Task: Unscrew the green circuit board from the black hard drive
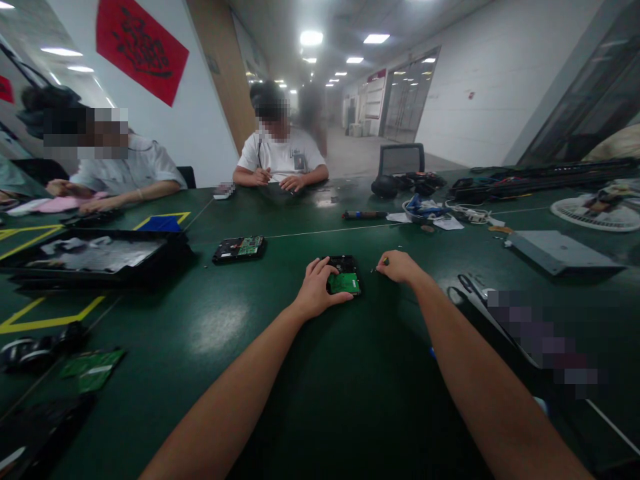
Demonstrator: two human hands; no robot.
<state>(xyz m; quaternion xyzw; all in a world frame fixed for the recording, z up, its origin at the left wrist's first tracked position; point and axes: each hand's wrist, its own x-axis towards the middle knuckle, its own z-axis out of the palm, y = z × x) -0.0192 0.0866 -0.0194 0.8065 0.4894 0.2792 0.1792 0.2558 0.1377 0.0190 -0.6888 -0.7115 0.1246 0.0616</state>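
Note:
A hard drive (345, 283) lies on the green table with its green circuit board facing up. My left hand (318, 288) grips it from the left, fingers along the far edge and thumb on the near edge. To the right of the drive, my right hand (397, 267) is closed low over the table. A small yellow-and-dark tool (385, 261) shows between its fingers; most of it is hidden in the hand. Tiny screw-like bits (373, 270) lie by those fingertips. A second hard drive (240, 249) rests farther left, apart from both hands.
Black trays (95, 260) stand at the left, above loose green circuit boards (95, 368). A grey metal box (563, 252), a white fan grille (595, 213) and cables (425, 208) lie at the right. Two people (280, 157) sit across and to the left.

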